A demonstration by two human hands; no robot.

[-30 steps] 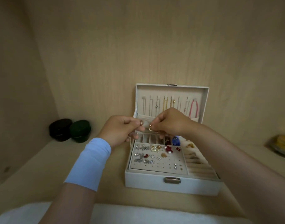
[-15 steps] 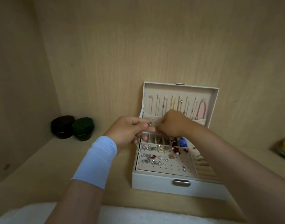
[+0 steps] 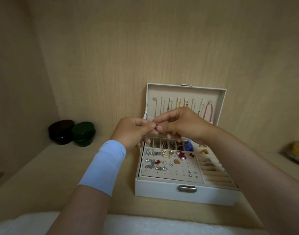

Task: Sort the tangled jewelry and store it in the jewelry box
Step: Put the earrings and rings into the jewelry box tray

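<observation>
Together the left hand [image 3: 133, 131] and right hand [image 3: 184, 124] pinch a small piece [image 3: 156, 126] (too tiny to identify). The open jewelry box [image 3: 184, 195] lies directly below.

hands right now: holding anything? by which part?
The left hand and right hand both pinch one tiny piece of jewelry between their fingertips, above the open jewelry box. Fingers cover most of it, so which part is gripped cannot be told.

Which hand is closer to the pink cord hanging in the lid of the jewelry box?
The right hand: it is raised just left of the pink cord. The left hand is farther left; both pinch a small jewelry piece.
</observation>
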